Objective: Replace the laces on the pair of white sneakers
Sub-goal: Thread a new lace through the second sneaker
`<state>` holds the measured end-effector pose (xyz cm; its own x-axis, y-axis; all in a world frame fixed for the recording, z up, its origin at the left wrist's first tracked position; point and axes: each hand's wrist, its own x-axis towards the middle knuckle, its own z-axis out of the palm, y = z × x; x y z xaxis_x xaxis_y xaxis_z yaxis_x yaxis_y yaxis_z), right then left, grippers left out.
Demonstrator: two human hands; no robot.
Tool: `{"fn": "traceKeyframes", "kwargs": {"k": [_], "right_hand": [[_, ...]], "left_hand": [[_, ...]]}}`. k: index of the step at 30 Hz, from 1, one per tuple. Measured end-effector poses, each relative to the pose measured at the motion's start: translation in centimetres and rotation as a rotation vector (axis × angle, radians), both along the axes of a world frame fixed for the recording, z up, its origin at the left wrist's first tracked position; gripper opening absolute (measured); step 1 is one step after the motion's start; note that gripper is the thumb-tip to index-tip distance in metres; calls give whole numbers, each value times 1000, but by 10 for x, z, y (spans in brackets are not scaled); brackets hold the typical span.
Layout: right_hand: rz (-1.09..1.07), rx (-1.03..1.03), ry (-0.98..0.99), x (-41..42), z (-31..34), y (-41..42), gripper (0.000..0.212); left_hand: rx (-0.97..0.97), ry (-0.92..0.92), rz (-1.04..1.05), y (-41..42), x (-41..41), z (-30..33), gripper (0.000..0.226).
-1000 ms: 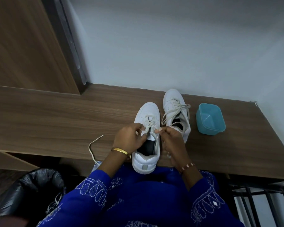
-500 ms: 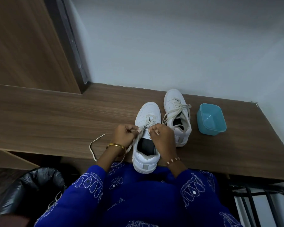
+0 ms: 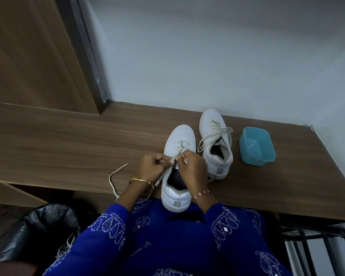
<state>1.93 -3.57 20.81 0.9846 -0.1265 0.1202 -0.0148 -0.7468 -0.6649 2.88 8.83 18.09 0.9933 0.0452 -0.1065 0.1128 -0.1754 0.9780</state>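
**Now both hands are up at the eyelets, mid-threading**

Now the long brown wood-grain desk carries the pair: the near white leather sneaker lies directly under the fingers, heel hanging over the desk edge, while the far white sneaker with its cream lace fully threaded sits just beyond the right knuckles. Compared with a second ago, both hands have travelled forward from the shoe's collar toward the middle eyelets. The left hand pinches one strand of the cream flat shoelace; the right hand curls round the other strand, fingertips almost meeting over the tongue. A loose tail of lace trails out behind the left wrist. I judge only the lower rows are laced, so several crossings remain on this shoe.
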Motion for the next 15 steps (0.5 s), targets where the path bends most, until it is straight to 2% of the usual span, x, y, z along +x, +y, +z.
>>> {"fn": "traceKeyframes", "kwargs": {"k": [5,9,12,15], "right_hand": [[9,38,37,3,-2,4,16],[41,57,50,5,-1,-2,17],[72,104,106,8,4,-9,19],[11,69,18,12,10,-20,19]], "left_hand": [[-8,45,22,-1,3,1,35],[72,35,76,-10,10,2,31],[56,42,131,-14,12,2,35],[49,42,211,-9,13,1,39]]}}
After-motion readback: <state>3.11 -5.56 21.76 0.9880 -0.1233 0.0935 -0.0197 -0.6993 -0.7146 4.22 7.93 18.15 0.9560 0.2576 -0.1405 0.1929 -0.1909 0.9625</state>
